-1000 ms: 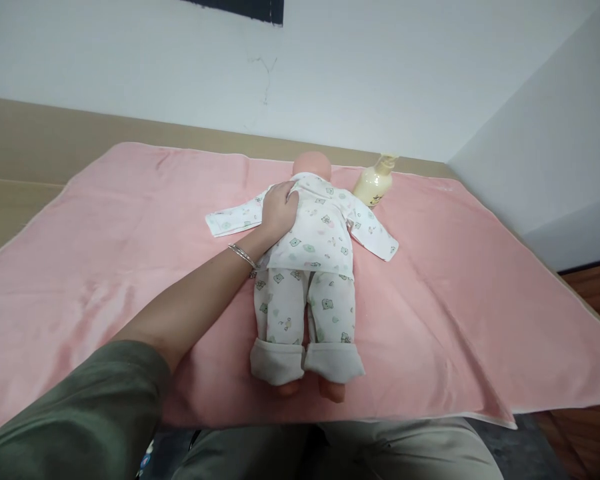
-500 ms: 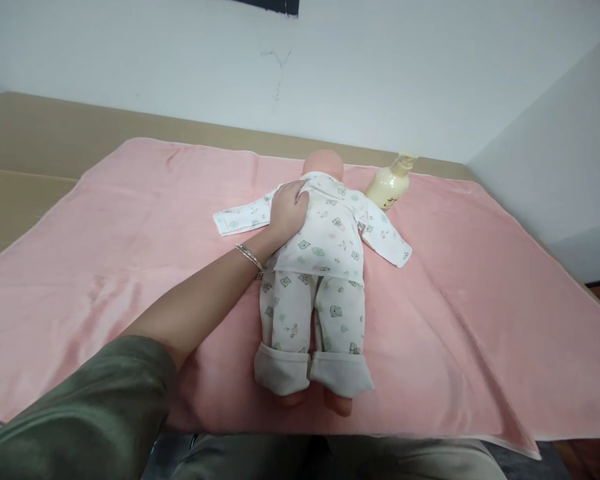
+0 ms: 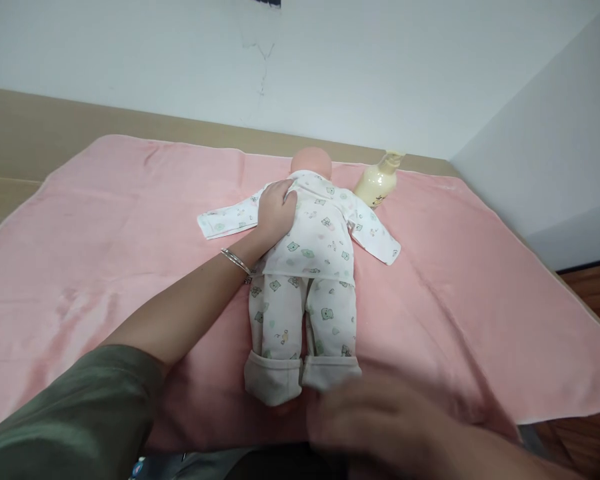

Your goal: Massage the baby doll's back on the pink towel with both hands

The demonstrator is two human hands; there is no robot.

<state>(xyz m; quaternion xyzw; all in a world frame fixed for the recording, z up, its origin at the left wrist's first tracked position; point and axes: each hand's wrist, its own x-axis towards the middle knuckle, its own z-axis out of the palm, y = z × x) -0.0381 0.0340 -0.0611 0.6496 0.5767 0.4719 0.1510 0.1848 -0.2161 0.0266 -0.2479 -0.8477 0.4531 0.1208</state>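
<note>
A baby doll (image 3: 307,230) lies stretched out with its bald head toward the wall. It wears a white long-sleeved top and trousers with small green and pink prints, the cuffs rolled up. My left hand (image 3: 276,212), with bangles at the wrist, is closed on the doll's upper body beside the sleeve on the left; part of the grip is hidden. Low at the front, my right hand (image 3: 370,417) is smeared by motion, near the trouser cuff on the right, and covers that foot. Whether it touches the cuff is unclear.
Under the doll spreads a pink blanket (image 3: 130,247) on a tan surface (image 3: 10,113). A pale yellow pump bottle (image 3: 376,183) leans by the doll's shoulder on the right. White walls (image 3: 180,60) stand behind and to the right.
My right hand has come into view from the lower right, near the doll's feet. My left hand keeps its place on the doll. The whole view has shifted slightly.
</note>
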